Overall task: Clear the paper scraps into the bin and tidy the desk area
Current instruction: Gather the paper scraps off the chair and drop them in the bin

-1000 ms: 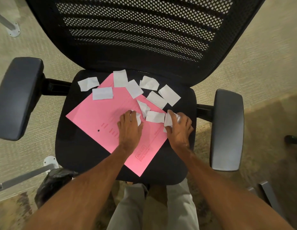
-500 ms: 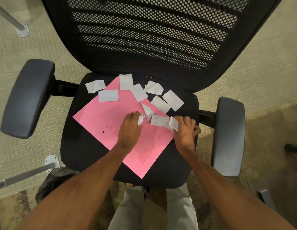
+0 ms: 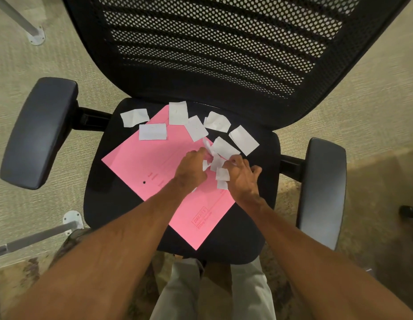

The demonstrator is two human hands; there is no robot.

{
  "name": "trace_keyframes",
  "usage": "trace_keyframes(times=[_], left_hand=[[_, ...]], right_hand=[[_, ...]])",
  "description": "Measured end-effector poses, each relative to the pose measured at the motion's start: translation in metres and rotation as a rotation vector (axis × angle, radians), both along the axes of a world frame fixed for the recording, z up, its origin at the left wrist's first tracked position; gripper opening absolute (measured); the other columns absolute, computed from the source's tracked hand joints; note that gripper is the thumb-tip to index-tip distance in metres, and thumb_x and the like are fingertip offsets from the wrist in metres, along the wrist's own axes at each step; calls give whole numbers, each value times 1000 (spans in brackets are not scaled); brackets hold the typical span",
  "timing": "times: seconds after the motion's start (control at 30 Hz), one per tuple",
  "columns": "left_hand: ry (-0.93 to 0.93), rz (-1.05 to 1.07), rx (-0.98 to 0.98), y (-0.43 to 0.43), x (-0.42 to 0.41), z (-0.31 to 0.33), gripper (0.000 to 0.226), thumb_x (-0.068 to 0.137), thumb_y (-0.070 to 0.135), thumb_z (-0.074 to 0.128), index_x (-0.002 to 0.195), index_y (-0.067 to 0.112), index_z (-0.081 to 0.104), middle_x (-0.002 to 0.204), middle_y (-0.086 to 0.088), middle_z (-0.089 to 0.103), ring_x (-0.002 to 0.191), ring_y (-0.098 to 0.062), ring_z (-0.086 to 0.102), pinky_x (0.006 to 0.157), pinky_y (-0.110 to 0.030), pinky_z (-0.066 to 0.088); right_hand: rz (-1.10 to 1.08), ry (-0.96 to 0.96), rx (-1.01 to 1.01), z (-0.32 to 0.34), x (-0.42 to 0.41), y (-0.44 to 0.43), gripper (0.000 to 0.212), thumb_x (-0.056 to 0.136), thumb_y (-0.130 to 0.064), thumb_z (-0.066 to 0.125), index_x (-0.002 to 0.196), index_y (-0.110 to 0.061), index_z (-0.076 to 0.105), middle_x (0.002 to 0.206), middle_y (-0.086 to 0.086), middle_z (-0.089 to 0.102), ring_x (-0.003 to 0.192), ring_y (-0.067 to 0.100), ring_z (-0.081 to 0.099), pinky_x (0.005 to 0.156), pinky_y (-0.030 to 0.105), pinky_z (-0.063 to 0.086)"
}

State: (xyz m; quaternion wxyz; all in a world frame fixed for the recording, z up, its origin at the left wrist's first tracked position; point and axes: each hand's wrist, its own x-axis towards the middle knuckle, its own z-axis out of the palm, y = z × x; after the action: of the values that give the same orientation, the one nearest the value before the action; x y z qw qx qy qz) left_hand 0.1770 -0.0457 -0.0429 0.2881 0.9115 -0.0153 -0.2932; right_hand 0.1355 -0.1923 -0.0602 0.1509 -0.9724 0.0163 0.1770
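Several white paper scraps (image 3: 152, 131) lie across the far half of a black office chair seat (image 3: 108, 199), some on a pink folder (image 3: 136, 162) that rests diagonally on it. My left hand (image 3: 191, 169) and my right hand (image 3: 241, 175) meet near the seat's right middle, fingers curled around a small bunch of scraps (image 3: 218, 168) pinched between them. Further scraps (image 3: 243, 139) lie loose just beyond my fingers. No bin shows clearly.
The chair's mesh backrest (image 3: 212, 47) rises at the top, with padded armrests at left (image 3: 39, 132) and right (image 3: 321, 192). Metal desk legs (image 3: 37, 236) stand on the beige carpet at left. My legs in light trousers (image 3: 247, 294) are below the seat.
Both hands have slid toward each other and a little farther up the seat, pushing the near scraps into one bunch between them. The scraps at the back have stayed put.
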Motion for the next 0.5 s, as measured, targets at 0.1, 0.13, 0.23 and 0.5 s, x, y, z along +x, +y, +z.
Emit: trace_keyframes(times=[0.1, 0.13, 0.23, 0.5], left_hand=[[-38, -103, 95, -7, -2, 1, 93, 82, 12, 73, 151, 27, 11, 119, -13, 57, 107, -27, 57, 94, -39, 50], [-58, -143, 116, -9, -2, 2, 99, 83, 15, 72, 151, 30, 1, 117, -13, 57, 102, -25, 58, 91, -38, 52], [-54, -191, 135, -10, 1, 1, 94, 85, 18, 69, 151, 31, 4, 120, -14, 54, 103, -25, 57, 93, -39, 52], [-96, -59, 150, -11, -10, -8, 63, 82, 8, 71, 136, 14, 40, 130, -12, 51, 113, -27, 53, 92, -38, 52]], right_hand=[[31, 30, -43, 1, 0, 0, 51, 80, -12, 72, 125, -22, 53, 132, 6, 45, 118, 23, 42, 99, 44, 24], [42, 33, -55, 2, 0, 0, 53, 80, -12, 71, 128, -23, 50, 133, 6, 44, 119, 24, 41, 100, 45, 24], [46, 15, -73, 3, -3, -1, 53, 83, -10, 67, 130, -22, 45, 130, 7, 44, 118, 24, 43, 99, 46, 26], [-43, 20, -47, 0, -2, -2, 54, 83, -10, 66, 128, -20, 39, 122, 4, 55, 115, 23, 49, 96, 44, 29]])
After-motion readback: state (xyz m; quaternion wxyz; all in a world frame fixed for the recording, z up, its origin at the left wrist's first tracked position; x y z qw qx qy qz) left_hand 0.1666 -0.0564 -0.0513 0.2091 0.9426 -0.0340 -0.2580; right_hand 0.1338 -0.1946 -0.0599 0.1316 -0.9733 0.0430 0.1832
